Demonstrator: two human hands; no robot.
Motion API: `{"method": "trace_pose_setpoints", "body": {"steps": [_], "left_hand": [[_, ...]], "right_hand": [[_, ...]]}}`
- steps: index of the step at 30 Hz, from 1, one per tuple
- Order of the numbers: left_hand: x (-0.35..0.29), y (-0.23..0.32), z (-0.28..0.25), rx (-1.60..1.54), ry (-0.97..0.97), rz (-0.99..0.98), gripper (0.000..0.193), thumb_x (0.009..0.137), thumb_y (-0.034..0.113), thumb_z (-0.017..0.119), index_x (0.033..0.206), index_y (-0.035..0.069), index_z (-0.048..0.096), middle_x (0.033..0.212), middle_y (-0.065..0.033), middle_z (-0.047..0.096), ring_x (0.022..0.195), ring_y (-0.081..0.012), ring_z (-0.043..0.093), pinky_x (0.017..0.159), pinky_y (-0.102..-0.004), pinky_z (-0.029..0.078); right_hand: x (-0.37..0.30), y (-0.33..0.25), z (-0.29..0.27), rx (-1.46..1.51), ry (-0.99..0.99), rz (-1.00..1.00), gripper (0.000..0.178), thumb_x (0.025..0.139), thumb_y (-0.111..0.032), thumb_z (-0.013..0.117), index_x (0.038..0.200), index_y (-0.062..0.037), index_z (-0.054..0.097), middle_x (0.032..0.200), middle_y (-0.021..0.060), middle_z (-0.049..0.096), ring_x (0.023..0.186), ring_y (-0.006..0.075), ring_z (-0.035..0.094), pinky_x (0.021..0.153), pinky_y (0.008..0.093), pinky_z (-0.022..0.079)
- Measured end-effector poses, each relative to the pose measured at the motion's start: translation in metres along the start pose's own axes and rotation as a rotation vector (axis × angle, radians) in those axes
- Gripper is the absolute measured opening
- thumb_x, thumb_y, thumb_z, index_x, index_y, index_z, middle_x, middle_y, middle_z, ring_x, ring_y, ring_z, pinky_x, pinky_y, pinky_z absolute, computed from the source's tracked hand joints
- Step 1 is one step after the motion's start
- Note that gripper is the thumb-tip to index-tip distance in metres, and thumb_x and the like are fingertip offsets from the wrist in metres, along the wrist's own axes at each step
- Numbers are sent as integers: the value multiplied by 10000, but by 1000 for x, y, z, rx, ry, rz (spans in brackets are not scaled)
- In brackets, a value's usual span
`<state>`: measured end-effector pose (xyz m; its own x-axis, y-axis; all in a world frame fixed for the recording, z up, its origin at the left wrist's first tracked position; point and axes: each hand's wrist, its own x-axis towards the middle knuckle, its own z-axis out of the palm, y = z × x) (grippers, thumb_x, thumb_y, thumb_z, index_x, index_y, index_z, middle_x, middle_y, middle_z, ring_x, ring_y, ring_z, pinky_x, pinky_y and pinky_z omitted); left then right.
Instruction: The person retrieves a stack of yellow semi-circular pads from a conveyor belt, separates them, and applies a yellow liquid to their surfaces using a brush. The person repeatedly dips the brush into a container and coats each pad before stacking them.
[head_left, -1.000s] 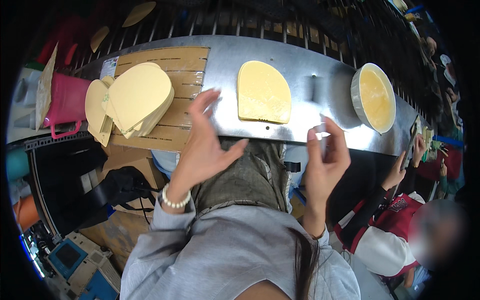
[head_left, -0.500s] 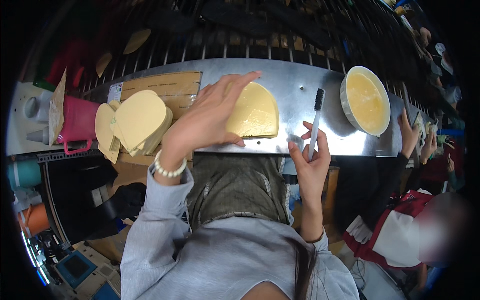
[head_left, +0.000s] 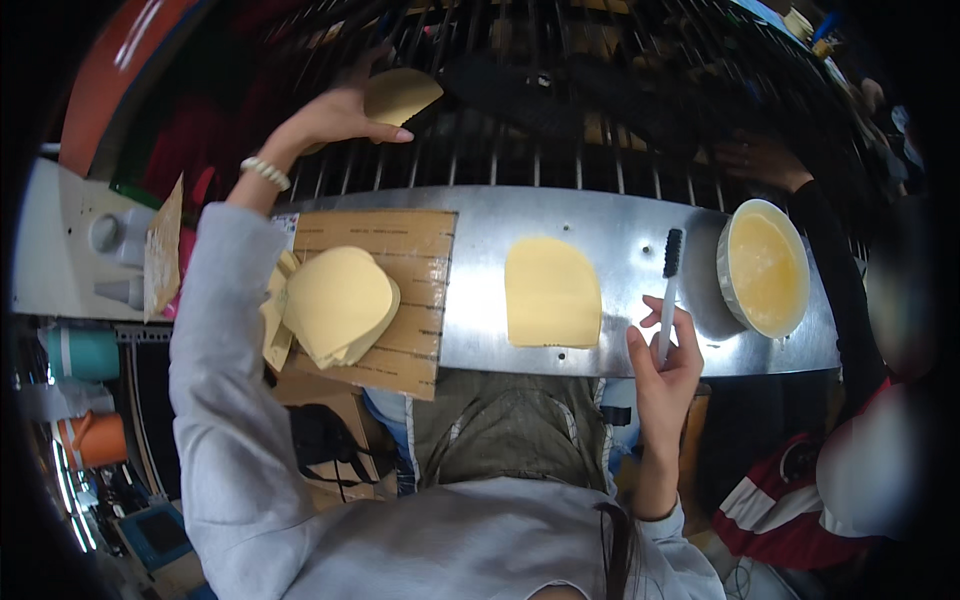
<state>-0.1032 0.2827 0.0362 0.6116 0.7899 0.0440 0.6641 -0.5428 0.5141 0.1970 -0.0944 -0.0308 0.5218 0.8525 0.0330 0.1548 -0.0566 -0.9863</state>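
My left hand (head_left: 345, 115) is stretched to the far left over the barred rack. It grips a pale yellow, flat, rounded piece (head_left: 405, 94), with the thumb along the near edge and the other fingers partly hidden or blurred. A small stack of similar pale yellow pieces (head_left: 553, 292) lies on the metal plate (head_left: 480, 270) in front of me. To its right, my right hand (head_left: 670, 365) holds a brush (head_left: 671, 275) by its light handle, dark bristles pointing up and away. Further right stands a white bowl (head_left: 768, 268) of yellowish paste.
More yellow pieces (head_left: 340, 303) are piled on a cardboard sheet (head_left: 415, 300) to the left. Beyond the plate runs a rack of metal bars (head_left: 500, 165). A co-worker's dark-sleeved arm (head_left: 835, 260) reaches over the bars at right. White bottles (head_left: 120, 240) stand at far left.
My left hand has moved from the stack on the plate to the far left over the bars, carrying a yellow piece. The right hand still holds the brush. The view has shifted.
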Motion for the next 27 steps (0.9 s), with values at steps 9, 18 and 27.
{"method": "trace_pose_setpoints", "body": {"steps": [9, 18, 27], "left_hand": [[109, -158, 67, 413, -30, 104, 1258, 715, 633, 873, 1637, 79, 220, 1661, -227, 272, 1538, -385, 286, 1272, -481, 247], [81, -93, 19, 647, 107, 183, 949, 890, 443, 792, 1611, 62, 306, 1619, -244, 352, 1530, -370, 309, 1257, -448, 265], [-95, 181, -42, 375, -235, 351, 989, 784, 612, 758, 1564, 92, 441, 1626, -209, 360, 1504, -413, 371, 1225, -506, 281]], "right_hand": [[-2, -6, -50, -102, 228, 42, 297, 931, 74, 688, 1218, 2, 672, 957, -57, 548, 629, -32, 340, 560, 164, 240], [13, -23, -128, -525, 596, -163, 227, 1081, -159, 583, 1195, -11, 711, 833, -37, 576, 721, 57, 498, 629, 222, 375], [77, 8, -196, -1516, 614, -454, 215, 863, -86, 732, 1013, -202, 834, 977, 11, 684, 944, 200, 638, 846, 380, 433]]}}
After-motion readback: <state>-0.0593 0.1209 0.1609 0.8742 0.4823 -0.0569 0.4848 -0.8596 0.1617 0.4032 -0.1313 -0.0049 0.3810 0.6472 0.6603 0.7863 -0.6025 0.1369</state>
